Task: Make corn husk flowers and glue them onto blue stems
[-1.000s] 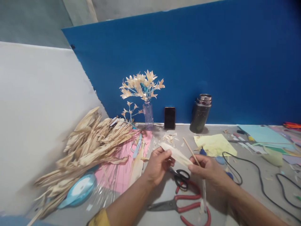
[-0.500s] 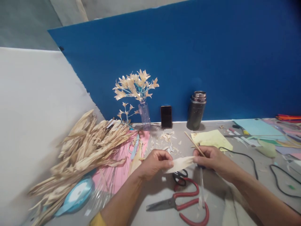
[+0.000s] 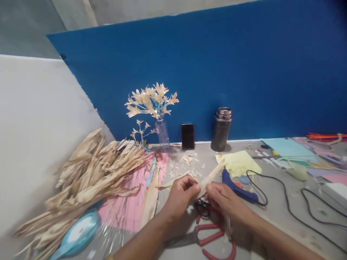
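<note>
Pinching the lower end of a long, pale cream strip of dried husk (image 3: 212, 177), the left hand (image 3: 182, 195) works over the middle of the worktop (image 3: 273, 202), its grip closed with thumb against forefinger. The right hand (image 3: 223, 198) is just beside it, its grip grasping the same end of the strip from the other side, fingers curled and the two sets of fingertips nearly meeting. The strip slants up and away from both hands, its free tip pointing toward the worktop's back edge, near a creased sheet of pale yellow paper (image 3: 240, 164). Beneath the hands lie black-handled scissors (image 3: 202, 208) and, closer to the near edge, large shears with grey blades and red looped handles (image 3: 193, 237), partly hidden by the right hand. Just beyond the right hand lies a dark blue glue gun (image 3: 241, 191), its black cord (image 3: 267, 175) looping toward the right edge. A heap of dry tan husks (image 3: 100, 173) spreads along the left edge, overlapping a pink sheet (image 3: 135, 209), with a light blue roll of ribbon (image 3: 82, 231) nearer the front. Along the back edge stand a clear bottle (image 3: 162, 135) holding cream husk-like flowers (image 3: 151, 97), a black phone (image 3: 187, 136) and a dark grey metal flask (image 3: 221, 130).
</note>
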`<action>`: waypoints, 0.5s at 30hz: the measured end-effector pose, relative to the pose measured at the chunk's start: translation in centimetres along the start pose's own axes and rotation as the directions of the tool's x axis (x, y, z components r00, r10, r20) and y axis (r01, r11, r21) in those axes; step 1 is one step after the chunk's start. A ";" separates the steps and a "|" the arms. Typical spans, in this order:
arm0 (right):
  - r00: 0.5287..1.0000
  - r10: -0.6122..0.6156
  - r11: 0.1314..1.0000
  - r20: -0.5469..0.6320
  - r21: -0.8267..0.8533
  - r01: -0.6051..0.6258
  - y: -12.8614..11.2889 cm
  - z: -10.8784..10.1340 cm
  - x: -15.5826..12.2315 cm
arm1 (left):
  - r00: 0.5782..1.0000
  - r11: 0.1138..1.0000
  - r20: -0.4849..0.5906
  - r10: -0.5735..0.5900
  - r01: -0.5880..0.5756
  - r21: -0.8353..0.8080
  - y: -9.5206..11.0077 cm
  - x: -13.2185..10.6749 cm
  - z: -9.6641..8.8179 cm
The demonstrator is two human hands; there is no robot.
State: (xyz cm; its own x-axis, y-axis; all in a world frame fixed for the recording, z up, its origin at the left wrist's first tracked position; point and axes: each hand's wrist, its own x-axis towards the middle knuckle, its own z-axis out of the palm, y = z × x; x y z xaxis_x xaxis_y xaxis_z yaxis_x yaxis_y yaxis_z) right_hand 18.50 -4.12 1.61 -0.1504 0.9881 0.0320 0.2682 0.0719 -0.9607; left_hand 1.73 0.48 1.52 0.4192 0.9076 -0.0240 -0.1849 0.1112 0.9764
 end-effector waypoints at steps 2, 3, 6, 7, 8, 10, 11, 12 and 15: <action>0.999 0.038 0.999 -0.024 0.012 -0.038 0.6 0.1 0.2 | 1.000 0.999 0.011 -0.006 0.005 0.043 0.1 -0.3 0.3; 0.998 0.048 0.999 -0.033 0.019 -0.048 1.0 0.1 0.3 | 1.000 0.998 0.024 -0.005 0.003 0.056 0.2 -0.4 0.4; 0.997 0.043 0.999 -0.061 0.021 -0.042 1.6 0.0 0.5 | 0.996 0.999 0.081 -0.021 0.017 0.044 0.0 -0.8 0.7; 0.996 0.039 0.999 -0.074 0.021 -0.037 1.7 0.0 0.5 | 0.995 0.999 0.097 -0.031 0.028 0.034 -0.1 -0.9 0.8; 0.996 0.039 0.999 -0.086 0.025 -0.037 1.7 0.0 0.4 | 0.993 0.999 0.106 -0.042 0.039 0.026 -0.3 -1.0 0.9; 0.995 0.037 0.999 -0.097 0.043 -0.033 1.5 -0.1 0.3 | 0.993 0.998 0.109 -0.053 0.051 0.028 -0.5 -1.0 0.8; 0.995 0.031 0.998 -0.093 0.056 -0.026 1.4 -0.2 0.3 | 0.992 0.998 0.113 -0.049 0.044 0.039 -0.5 -1.0 0.7; 0.996 0.024 0.997 -0.084 0.071 -0.018 1.2 -0.3 0.3 | 0.991 0.998 0.126 -0.040 0.033 0.056 -0.5 -0.9 0.5; 0.999 0.006 0.993 -0.037 0.114 -0.002 0.8 -1.3 0.3 | 0.984 0.990 0.178 0.014 -0.039 0.136 -0.1 -0.5 -0.4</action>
State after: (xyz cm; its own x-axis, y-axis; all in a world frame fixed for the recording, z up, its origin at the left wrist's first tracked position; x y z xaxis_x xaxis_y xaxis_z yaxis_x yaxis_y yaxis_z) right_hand 19.94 -3.57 1.24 -0.1135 0.9929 0.0362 0.1582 0.0541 -0.9859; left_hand 1.14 0.19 1.36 0.5682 0.8224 0.0286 -0.0785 0.0195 0.9967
